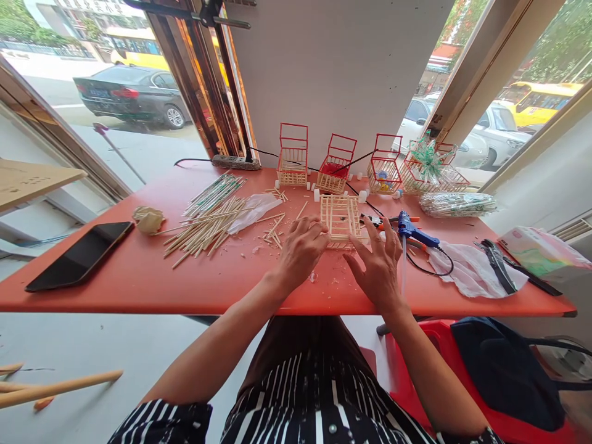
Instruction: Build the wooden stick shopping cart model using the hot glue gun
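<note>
L to R on the red desk: phone, wooden sticks, then L hand w/ fingers bent at the stick frame (can't tell if that grip's closed). Frame's btwn hands — R hand grip open, fingers spread — glue gun just right.

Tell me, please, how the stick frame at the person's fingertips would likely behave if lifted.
The stick frame would probably feel light for its size, being slender and full of open gaps. It seems fairly stiff, since its pieces cross in a grid. Being so thin, though, they could snap if squeezed hard.
</note>
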### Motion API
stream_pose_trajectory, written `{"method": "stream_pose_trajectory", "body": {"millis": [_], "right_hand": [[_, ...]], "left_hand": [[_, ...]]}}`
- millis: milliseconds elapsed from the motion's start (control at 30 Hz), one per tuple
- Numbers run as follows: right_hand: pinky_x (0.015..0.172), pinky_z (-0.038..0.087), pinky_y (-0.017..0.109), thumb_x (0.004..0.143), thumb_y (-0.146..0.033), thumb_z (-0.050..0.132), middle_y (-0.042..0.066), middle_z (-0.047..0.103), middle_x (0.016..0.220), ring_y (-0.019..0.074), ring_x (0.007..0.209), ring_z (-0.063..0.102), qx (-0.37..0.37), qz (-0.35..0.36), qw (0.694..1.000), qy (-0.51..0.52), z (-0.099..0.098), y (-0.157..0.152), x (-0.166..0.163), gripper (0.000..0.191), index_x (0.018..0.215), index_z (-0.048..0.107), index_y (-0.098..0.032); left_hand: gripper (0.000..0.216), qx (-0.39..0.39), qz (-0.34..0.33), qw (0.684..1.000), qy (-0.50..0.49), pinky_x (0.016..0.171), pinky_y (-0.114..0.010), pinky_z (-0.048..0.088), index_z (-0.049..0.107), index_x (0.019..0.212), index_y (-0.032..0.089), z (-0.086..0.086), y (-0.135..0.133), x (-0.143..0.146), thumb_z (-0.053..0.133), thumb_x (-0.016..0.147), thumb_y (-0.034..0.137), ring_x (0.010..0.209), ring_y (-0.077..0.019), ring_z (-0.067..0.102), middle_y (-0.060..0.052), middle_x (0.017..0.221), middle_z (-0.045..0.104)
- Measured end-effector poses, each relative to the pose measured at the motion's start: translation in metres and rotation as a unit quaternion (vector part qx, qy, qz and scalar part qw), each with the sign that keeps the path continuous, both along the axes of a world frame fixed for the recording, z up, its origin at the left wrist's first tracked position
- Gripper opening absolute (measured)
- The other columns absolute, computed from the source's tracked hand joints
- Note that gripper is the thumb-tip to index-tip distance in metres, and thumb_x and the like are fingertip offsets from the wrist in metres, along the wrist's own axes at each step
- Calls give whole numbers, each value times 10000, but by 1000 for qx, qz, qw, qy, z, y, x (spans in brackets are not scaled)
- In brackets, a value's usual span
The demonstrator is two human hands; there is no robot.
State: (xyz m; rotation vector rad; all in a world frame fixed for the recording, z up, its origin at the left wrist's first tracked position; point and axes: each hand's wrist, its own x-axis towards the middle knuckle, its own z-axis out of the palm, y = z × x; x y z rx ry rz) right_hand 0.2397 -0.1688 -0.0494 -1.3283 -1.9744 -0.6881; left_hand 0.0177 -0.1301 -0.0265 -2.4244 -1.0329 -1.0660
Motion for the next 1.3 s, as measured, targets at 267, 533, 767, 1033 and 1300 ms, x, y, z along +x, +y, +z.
{"method": "stream_pose_trajectory", "body": {"millis": [267,533,767,1033,1300], "right_hand": [[1269,343,588,1060,-423,637,85,581,1642,373,1625,358,32,-9,999,2,1,1,3,287,1250,792,-272],[1311,254,651,1056,-446,635,110,383,1776,386,1712,122,-39,42,998,-39,1,-2,-8,487,1532,626,-339],[1337,196,660,1056,-454,617,91,359,1796,363,1727,21,-96,55,992,-61,1,-2,-12,551,1590,565,-328],[1333,218,631,1062,-460,616,89,444,1750,353,1718,105,-44,27,998,-22,0,-2,-5,396,1407,700,-284],[1291,317,573,1079,-434,601,112,547,1674,371,1662,285,20,-8,1000,8,-1,1,-1,339,1296,770,-237]], "left_hand": [[188,-16,-7,1000,-4,1053,-465,513,777,1002,196,-1,1,0,606,1046,131,1238,-285,641,-91,1168,807],[174,-5,9,1000,-2,1048,-447,521,767,971,206,0,0,2,624,1046,141,1239,-290,664,-75,1150,815],[166,0,11,1000,2,1041,-448,537,772,978,192,1,-1,2,628,1051,154,1231,-293,680,-79,1152,822],[153,3,5,1000,2,1039,-448,524,768,969,192,-1,0,1,641,1036,138,1250,-293,659,-81,1159,817],[152,3,0,1000,1,1046,-431,507,759,974,196,0,0,1,636,1040,136,1247,-282,651,-72,1154,809]]}}
